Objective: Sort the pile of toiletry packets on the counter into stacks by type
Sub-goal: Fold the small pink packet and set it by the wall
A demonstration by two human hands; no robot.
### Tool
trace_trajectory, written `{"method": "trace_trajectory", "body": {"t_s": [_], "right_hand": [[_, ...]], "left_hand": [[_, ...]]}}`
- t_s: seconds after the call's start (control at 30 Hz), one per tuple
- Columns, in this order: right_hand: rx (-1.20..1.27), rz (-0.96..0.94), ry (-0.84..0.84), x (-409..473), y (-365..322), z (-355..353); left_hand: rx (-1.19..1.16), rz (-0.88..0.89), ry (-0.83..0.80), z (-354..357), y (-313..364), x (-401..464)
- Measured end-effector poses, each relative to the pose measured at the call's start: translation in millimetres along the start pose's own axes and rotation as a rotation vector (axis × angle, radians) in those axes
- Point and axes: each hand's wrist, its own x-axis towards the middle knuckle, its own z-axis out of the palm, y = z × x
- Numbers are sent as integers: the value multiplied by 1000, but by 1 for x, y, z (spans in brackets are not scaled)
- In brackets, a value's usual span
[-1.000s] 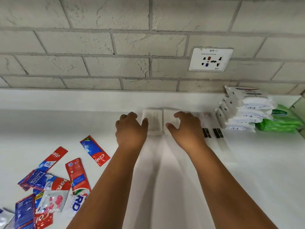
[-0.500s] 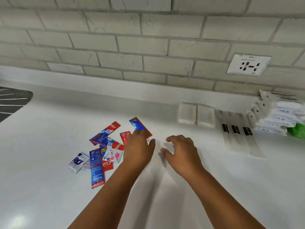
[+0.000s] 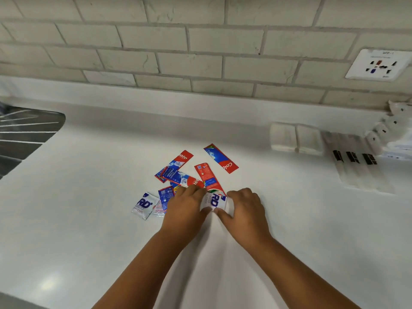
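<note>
Now back from the sorted stacks at the wall, both hands, left hand (image 3: 186, 206) and right hand (image 3: 244, 208), pinch a white sachet (image 3: 215, 202) at the pile (image 3: 182, 175) on the tabletop (image 3: 89, 219), so sorting likely continues.

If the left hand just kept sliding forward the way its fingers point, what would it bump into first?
Probably the red toothpaste sachet lying just beyond the fingertips of the left hand, which now holds a white sachet together with the right hand. Depth is hard to judge from this one view.
</note>
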Motion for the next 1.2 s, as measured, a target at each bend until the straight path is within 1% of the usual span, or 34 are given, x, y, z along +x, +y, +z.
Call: {"method": "trace_trajectory", "body": {"t_s": [0.1, 0.2, 0.3, 0.37, 0.43, 0.5, 0.57, 0.63, 0.7, 0.8, 0.9, 0.97, 1.07, 1.2], "right_hand": [[-4, 23, 13, 3, -1, 4], [112, 39, 60, 1, 1, 6], [324, 67, 103, -3, 6, 6], [474, 124, 73, -6, 10, 3], [625, 165, 38, -9, 15, -1], [799, 167, 33, -13, 20, -7], [908, 158, 42, -17, 25, -13], [894, 156, 30, -20, 31, -17], [784, 132, 5, -22, 38, -17], [586, 49, 5, -26, 47, -13], [453, -47, 46, -27, 50, -13], [398, -107, 70, -28, 50, -12], [321, -158, 94, -28, 51, -10], [322, -157, 89, -26, 51, -10]], "left_hand": [[19, 34, -32, 1, -3, 1], [-4, 74, -42, -1, -5, 2], [-60, 121, -19, -2, -5, 2], [-161, 126, 1, -4, -1, -1], [-280, 90, 6, -5, 6, -7], [-399, 40, 5, -4, 11, -13], [-439, 12, -40, -2, 17, -19], [-391, 18, -98, 3, 25, -26], [-343, 23, -108, 10, 34, -34], [-310, -15, -70, 17, 45, -43], [-316, -41, -21, 18, 53, -51], [-312, -52, 1, 19, 55, -53], [-318, -75, -13, 21, 56, -55], [-331, -91, 52, 19, 53, -57]]}}
